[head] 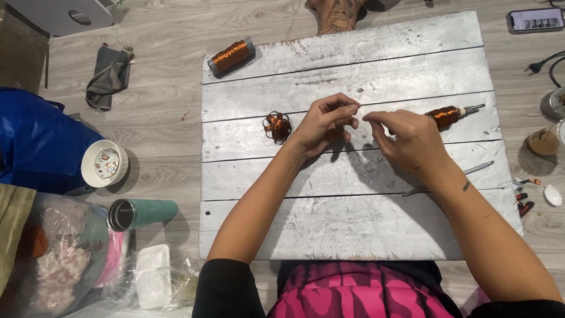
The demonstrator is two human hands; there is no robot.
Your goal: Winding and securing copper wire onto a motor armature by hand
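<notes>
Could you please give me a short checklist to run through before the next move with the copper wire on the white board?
1. Both hands over the board: ok. The left hand and right hand meet fingertip to fingertip above the white board.
2. Wire pinched between the fingers: cannot tell, too fine to see.
3. Wire-wound tool within reach: ok, it lies just beyond the right hand.
4. Small copper coil out of the way: ok, it rests left of the left hand, apart from it.
5. Copper spool steady: ok, lying on its side at the board's far left corner.
6. Metal rod clear of the hands: ok, it lies by the right forearm.
</notes>
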